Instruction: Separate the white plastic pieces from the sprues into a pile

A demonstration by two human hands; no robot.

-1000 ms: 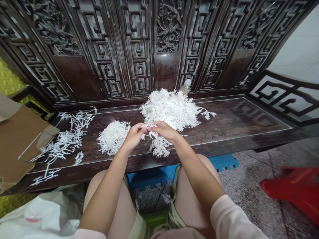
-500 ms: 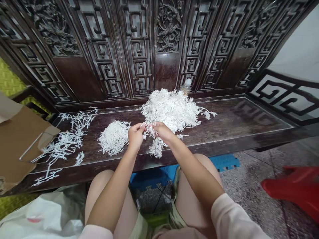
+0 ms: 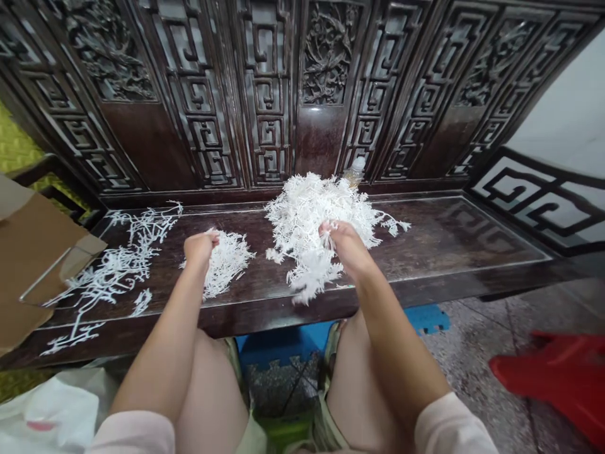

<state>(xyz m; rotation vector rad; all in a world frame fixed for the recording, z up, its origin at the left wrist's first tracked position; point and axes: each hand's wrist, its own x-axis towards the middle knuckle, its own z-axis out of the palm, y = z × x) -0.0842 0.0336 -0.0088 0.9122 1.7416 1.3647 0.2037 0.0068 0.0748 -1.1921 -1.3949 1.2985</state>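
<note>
White strands point(image 3: 307, 211) in three heaps, left fingers point(image 3: 202, 239) curled, right fingers point(image 3: 331, 230) gripping a tuft point(image 3: 314, 274)

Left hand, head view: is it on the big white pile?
No, the left hand is at the smaller clump of white sprigs, apart from the larger pile of white sprigs, where the right hand is.

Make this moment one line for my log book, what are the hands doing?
Left hand: touching small white pile | Right hand: on big white pile | Place: dark wooden bench
</note>
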